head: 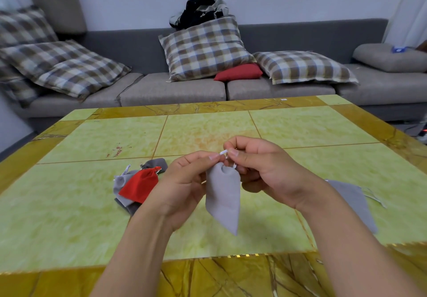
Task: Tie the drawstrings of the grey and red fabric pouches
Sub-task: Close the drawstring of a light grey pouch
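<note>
green-and-gold table [300, 130] bears a red pouch [138, 187] atop perhaps three grey pouches [120, 182], another grey pouch [353, 202] apart.

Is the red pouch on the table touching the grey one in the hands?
Apart. The head view shows the red pouch lying on the table, with the left hand between it and the held grey pouch.

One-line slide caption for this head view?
Both hands, left and right, pinch the white drawstring of a grey pouch above the table; more pouches lie nearby.
</note>
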Demonstrator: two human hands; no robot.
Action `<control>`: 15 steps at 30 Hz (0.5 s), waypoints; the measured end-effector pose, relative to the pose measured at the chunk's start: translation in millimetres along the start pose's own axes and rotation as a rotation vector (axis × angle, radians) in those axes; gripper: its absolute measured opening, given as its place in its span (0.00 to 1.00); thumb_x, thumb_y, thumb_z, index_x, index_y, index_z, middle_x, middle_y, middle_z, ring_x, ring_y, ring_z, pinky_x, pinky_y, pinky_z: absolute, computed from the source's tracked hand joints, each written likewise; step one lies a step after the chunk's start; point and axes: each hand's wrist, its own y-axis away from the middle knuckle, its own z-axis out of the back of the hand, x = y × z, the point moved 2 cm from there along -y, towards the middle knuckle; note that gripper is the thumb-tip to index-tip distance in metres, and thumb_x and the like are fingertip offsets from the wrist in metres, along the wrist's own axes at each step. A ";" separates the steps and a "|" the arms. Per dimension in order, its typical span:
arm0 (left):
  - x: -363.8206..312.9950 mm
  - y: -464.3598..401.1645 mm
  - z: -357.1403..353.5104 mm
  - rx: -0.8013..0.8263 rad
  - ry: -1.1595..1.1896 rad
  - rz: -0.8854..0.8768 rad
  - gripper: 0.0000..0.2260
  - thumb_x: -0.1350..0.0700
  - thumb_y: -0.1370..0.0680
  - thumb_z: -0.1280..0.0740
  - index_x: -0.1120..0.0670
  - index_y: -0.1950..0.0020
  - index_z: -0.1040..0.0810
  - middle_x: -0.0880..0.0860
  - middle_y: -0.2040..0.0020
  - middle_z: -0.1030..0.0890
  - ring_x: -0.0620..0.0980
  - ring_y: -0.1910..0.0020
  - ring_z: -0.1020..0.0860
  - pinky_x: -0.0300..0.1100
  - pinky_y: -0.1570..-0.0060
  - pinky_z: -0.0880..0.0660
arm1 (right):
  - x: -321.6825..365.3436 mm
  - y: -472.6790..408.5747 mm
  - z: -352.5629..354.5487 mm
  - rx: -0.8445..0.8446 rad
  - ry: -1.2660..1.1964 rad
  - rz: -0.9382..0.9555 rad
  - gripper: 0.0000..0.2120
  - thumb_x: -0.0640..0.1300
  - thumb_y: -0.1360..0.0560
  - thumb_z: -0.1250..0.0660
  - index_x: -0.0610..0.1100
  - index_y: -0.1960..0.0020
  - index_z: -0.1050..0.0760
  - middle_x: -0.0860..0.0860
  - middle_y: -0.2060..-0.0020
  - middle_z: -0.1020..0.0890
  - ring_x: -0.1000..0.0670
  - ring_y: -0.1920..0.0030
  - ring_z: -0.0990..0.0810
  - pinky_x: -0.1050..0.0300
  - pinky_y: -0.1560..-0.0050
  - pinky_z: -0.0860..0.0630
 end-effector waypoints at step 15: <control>-3.0 -1.3 1.4 -0.246 -0.188 -0.027 0.14 0.59 0.37 0.25 0.57 0.52 0.18 0.51 0.65 0.15 0.41 0.68 0.20 0.30 0.66 0.27 | 13.8 6.8 23.4 -0.230 0.738 0.126 0.03 0.39 0.29 0.24 0.46 0.59 0.14 0.52 0.68 0.15 0.60 0.71 0.23 0.67 0.66 0.29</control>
